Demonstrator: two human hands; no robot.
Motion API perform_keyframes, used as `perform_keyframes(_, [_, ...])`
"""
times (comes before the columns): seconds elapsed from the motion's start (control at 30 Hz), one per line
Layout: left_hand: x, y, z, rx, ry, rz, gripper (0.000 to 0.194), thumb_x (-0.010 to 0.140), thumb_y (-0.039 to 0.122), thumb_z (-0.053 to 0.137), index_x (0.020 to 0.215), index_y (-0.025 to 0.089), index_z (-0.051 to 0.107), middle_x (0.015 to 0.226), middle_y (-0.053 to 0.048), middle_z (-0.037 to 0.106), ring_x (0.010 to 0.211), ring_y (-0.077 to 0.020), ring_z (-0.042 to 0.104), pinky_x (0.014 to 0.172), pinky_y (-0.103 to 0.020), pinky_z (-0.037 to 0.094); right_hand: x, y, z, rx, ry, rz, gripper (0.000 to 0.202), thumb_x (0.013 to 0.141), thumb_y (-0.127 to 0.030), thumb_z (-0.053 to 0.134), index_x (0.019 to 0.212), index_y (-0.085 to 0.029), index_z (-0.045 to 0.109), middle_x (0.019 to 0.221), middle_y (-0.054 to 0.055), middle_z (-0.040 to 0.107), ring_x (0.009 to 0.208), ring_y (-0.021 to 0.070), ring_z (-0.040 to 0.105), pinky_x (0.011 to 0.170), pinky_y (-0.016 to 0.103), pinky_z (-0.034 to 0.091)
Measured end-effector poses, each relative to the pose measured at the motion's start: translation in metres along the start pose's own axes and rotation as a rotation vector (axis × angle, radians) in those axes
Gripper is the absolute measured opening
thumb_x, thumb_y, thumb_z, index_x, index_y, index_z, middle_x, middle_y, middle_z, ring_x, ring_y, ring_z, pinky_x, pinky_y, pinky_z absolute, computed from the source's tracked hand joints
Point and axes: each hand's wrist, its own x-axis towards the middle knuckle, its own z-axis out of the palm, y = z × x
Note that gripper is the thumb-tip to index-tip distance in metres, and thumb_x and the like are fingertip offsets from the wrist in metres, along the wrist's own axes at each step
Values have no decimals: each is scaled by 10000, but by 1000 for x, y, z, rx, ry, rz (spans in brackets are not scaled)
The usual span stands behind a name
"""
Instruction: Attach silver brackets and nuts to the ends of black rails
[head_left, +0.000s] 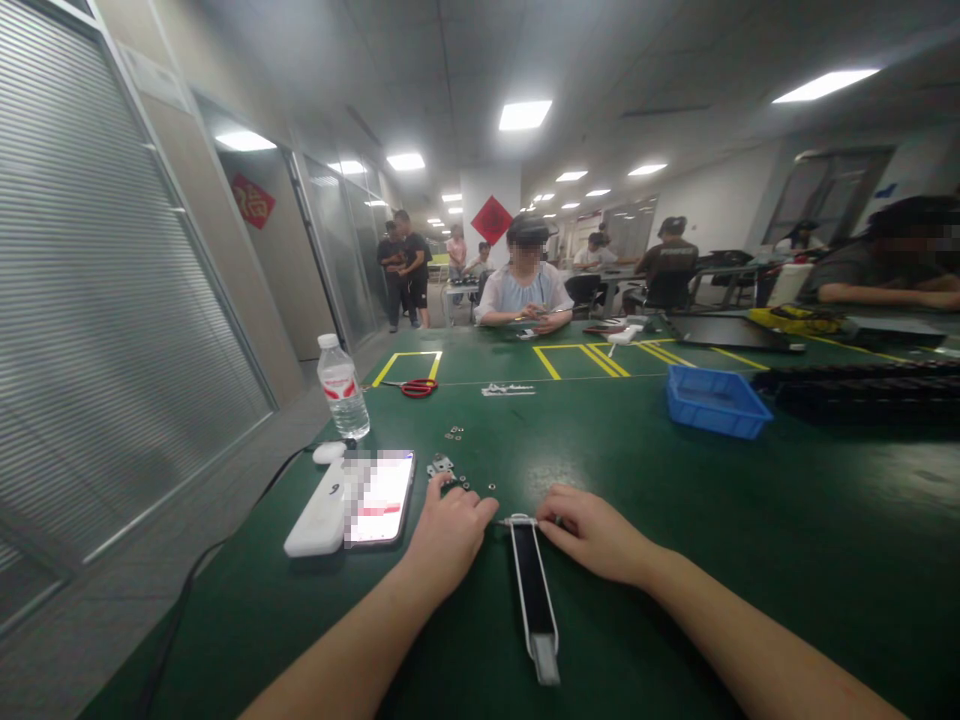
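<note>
A long, narrow black piece with a white frame (534,590) lies on the green table between my hands, its pale end pointing toward me. At its far end, my left hand (452,525) is closed, with the thumb side at a thin metal pin (504,522) that sticks out to the left. On the other side my right hand (592,530) has its fingers curled against the same far end, pinching at the frame's corner. Small metal brackets (441,465) lie just beyond my left fingers, and a small ring or nut (492,487) sits nearby. My fingers partly hide the contact points.
A phone (384,497), a white power bank (319,515) and a water bottle (343,390) stand left. Red-handled scissors (418,388) and thin metal strips (508,389) lie farther back. A blue tray (716,400) is right. A person (526,285) sits across the table.
</note>
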Motion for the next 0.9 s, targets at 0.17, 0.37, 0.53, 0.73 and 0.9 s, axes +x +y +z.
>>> perform_keyframes(0.17, [0, 1, -2, -33, -15, -46, 325, 831, 33, 453, 1013, 202, 662, 913, -64, 709, 894, -220, 639, 1026, -512, 297, 0, -4, -3, -6, -11, 13, 137, 906, -191, 519, 881, -174, 652, 877, 38, 587, 781, 156, 553, 694, 272, 435])
perform_keyframes(0.37, [0, 3, -3, -87, -15, -87, 322, 821, 25, 456, 991, 193, 672, 892, -65, 711, 895, -234, 642, 1021, -517, 284, -1, -5, -4, -14, -16, 18, 146, 908, -195, 512, 883, -179, 654, 875, 41, 588, 782, 157, 553, 691, 270, 439])
perform_keyframes(0.53, [-2, 3, -6, -246, 16, -171, 260, 829, 81, 505, 973, 220, 671, 906, -35, 732, 901, -218, 656, 1003, -501, 292, 0, -1, -2, -12, -8, 8, 141, 905, -194, 516, 884, -181, 656, 871, 39, 585, 780, 153, 552, 689, 264, 435])
perform_keyframes(0.73, [-1, 6, -10, -450, -7, -317, 171, 805, 137, 585, 928, 228, 660, 811, 29, 742, 831, -196, 670, 993, -493, 301, -1, 0, -1, -15, -10, 4, 139, 908, -205, 518, 874, -177, 651, 871, 37, 579, 763, 146, 545, 677, 256, 425])
perform_keyframes(0.9, [0, 8, -10, -532, 11, -337, 151, 785, 119, 601, 889, 212, 659, 746, 49, 734, 745, -170, 673, 946, -445, 369, -1, 0, -1, -22, -12, 6, 138, 901, -189, 517, 872, -173, 651, 871, 40, 580, 760, 144, 544, 675, 253, 426])
